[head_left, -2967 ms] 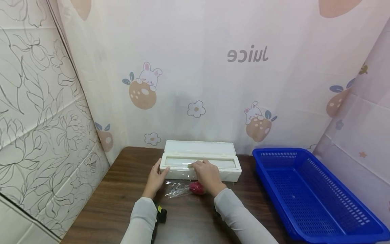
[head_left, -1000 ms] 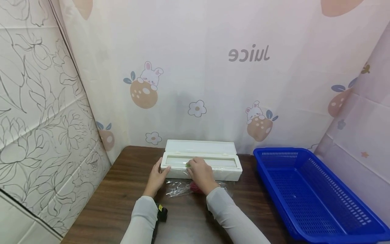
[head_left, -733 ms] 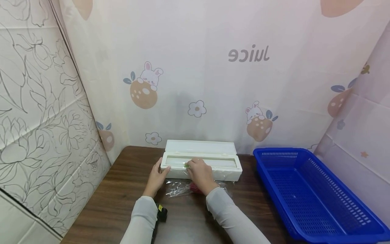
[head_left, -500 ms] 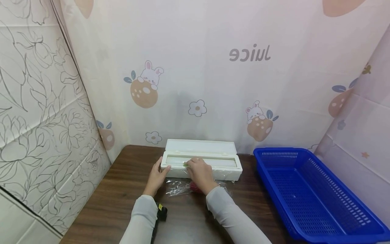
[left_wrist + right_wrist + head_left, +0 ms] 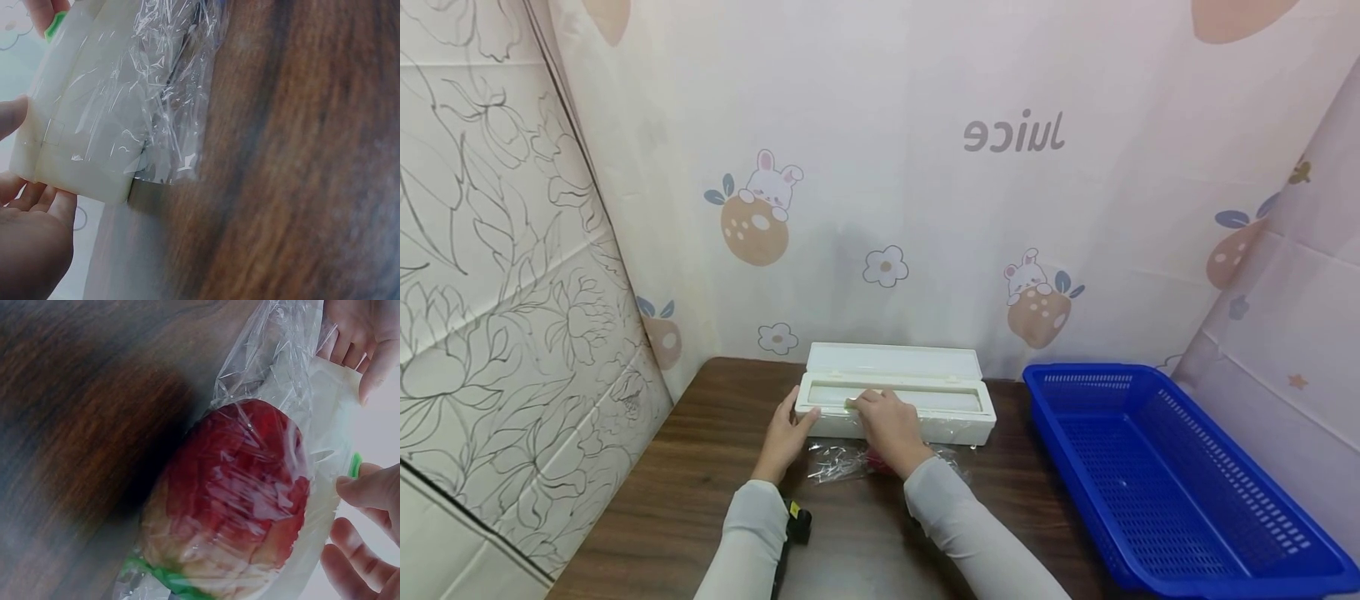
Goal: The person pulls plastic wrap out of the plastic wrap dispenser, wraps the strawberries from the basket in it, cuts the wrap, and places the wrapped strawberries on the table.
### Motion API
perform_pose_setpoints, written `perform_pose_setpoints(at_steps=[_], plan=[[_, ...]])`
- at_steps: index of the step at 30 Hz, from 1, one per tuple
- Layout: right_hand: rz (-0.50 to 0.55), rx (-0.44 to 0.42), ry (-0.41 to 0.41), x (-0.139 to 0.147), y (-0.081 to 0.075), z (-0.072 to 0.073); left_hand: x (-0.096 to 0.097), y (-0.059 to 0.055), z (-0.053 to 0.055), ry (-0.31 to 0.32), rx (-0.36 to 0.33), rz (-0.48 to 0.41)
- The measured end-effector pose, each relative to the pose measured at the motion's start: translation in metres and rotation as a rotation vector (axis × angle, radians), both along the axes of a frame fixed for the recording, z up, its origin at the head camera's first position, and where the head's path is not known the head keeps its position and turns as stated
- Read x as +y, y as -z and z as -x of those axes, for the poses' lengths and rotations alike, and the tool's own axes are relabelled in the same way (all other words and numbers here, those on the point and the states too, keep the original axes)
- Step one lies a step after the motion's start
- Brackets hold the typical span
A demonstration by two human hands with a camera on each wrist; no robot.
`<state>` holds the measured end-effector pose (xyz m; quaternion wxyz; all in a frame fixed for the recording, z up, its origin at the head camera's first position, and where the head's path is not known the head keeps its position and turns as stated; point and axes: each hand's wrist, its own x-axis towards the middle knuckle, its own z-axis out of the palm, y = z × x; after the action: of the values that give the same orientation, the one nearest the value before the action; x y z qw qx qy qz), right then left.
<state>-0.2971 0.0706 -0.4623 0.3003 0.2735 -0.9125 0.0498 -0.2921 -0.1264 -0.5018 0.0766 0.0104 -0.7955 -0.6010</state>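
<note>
We see the left hand clasp one end of the cling film dispenser, likely steadying it on the worktop; clear film covers a red object in front; the right hand pinches the green slider.

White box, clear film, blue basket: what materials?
White box: probably plastic, smooth satin; even colour, clean edges.
Clear film: probably thin plastic, glossy; transparent, creased, sharp highlights.
Blue basket: likely moulded plastic, slight sheen; uniform colour, regular slots.
</note>
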Motion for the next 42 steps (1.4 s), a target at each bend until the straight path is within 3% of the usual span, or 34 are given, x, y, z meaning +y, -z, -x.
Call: perform_pose_setpoints(at_steps=[20, 33, 42], plan=[[-0.07, -0.043, -0.055, -0.005, -0.007, 0.0, -0.002, 0.006, 0.001, -0.021, -0.026, 0.0], [0.13, -0.115, -0.076, -0.017, -0.006, 0.0, -0.001, 0.007, 0.003, -0.002, 0.035, -0.018], [0.173, -0.156, -0.023, -0.02, -0.003, 0.0, -0.001, 0.005, 0.002, -0.004, 0.019, -0.002]])
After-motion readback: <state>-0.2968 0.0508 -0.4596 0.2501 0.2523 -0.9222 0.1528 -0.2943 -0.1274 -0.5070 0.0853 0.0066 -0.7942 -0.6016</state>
